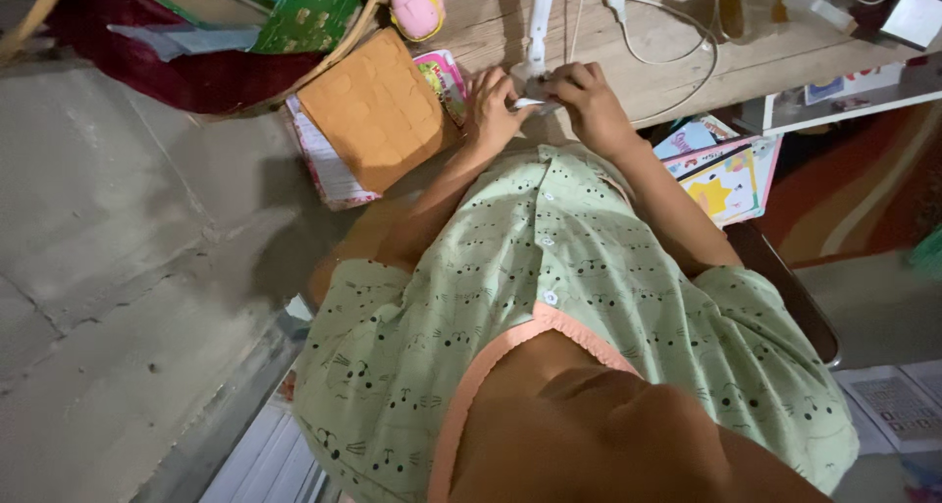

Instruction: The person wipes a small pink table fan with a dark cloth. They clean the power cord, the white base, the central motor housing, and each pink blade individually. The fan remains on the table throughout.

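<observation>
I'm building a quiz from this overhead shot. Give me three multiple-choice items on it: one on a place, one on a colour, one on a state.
1. Where does the orange pad lie, as the picture shows it?
A. left of the hands
B. right of the hands
C. on the grey floor

2. What colour is the cable on the wooden table?
A. black
B. white
C. red

3. What are the left hand and right hand doing?
A. resting flat and apart
B. both pinching a small white thing
C. hanging off the table

Answers: 1 A, the pad sits left of both hands. 2 B, the cable looks white against the wood. 3 B, fingers of both hands meet on the white thing.
</observation>
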